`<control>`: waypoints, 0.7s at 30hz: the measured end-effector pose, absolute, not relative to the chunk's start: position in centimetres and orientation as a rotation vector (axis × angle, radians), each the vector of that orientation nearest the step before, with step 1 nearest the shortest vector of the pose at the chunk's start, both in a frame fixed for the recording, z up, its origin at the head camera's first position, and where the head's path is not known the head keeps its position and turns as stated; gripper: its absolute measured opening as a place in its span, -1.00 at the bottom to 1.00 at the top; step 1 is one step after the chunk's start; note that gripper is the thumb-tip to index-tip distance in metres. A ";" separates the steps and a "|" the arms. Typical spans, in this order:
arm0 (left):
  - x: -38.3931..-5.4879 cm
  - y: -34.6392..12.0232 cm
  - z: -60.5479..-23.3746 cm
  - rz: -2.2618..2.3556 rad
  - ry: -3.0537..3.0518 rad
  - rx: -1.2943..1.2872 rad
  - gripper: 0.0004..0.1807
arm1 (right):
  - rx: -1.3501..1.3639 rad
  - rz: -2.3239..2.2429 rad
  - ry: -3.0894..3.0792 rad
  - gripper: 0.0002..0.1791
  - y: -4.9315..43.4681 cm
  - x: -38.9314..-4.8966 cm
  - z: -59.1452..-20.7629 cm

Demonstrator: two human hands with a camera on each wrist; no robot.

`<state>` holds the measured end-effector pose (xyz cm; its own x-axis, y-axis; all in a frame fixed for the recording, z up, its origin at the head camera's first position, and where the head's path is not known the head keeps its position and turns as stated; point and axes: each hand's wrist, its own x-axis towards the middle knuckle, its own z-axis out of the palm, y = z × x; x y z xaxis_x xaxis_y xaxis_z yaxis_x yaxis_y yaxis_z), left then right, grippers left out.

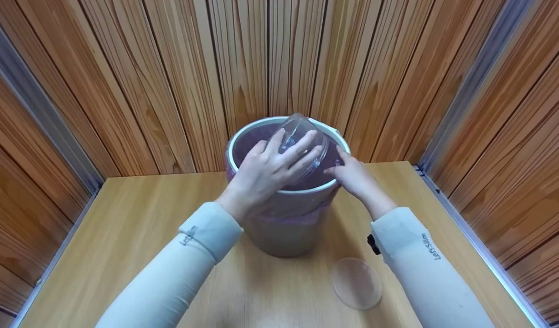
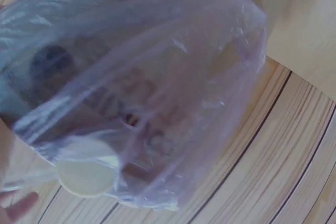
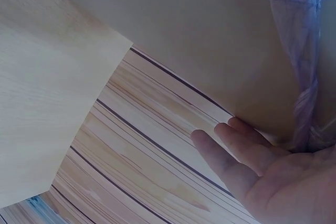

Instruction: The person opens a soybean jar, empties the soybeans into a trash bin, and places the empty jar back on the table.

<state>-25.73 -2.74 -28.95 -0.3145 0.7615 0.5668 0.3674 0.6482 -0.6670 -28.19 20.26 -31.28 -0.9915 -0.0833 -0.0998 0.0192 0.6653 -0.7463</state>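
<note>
Covering a clear, bowl-shaped plastic container point(image 1: 317, 157) in the head view, the spread left hand point(image 1: 269, 166) has its grip clasped on it, holding it tilted over the mouth of a greyish-beige cylindrical bin point(image 1: 284, 239) with a white rim point(image 1: 256, 122) and a translucent purple plastic liner point(image 1: 302, 215). The right hand point(image 1: 354, 176) straddles the rim's right side, thumb and forefinger inside; whether its grip pinches anything I cannot tell. Lettering on the pale right sleeve point(image 1: 437, 273) reads "Let's Slim"; that on the left sleeve point(image 1: 165, 269) is creased and only partly legible. A flat, clear round disc point(image 1: 356, 283) lies on the wood-grain surface point(image 1: 279, 296), in front of the bin. In the left wrist view, blurred brownish marks like lettering show through the liner, unreadable. In the right wrist view, fingers point(image 3: 226, 158) extend beside the bin's outer wall, near a twisted strand of liner.
</note>
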 end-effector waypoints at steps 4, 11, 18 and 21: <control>-26.3 -3.7 -28.7 0.448 -1.854 -0.913 -0.31 | -0.041 -1.261 2.731 -0.15 20.0 -28.1 -31.2; -26.5 -4.5 -28.7 0.498 -1.895 -0.831 -0.30 | -0.055 -1.248 2.754 -0.15 19.5 -28.4 -31.1; -26.4 -4.3 -28.9 0.523 -1.905 -0.846 -0.27 | -0.043 -1.259 2.746 -0.16 19.8 -28.3 -31.2; -26.5 -4.4 -28.9 0.444 -1.898 -0.803 -0.32 | -0.032 -1.251 2.747 -0.16 19.8 -28.3 -31.2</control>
<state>-26.52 -4.38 -28.90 -0.2929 0.6994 0.6519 0.3375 0.7136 -0.6139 -28.31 19.78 -31.24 -0.9922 -0.0702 -0.1031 0.0316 0.6577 -0.7526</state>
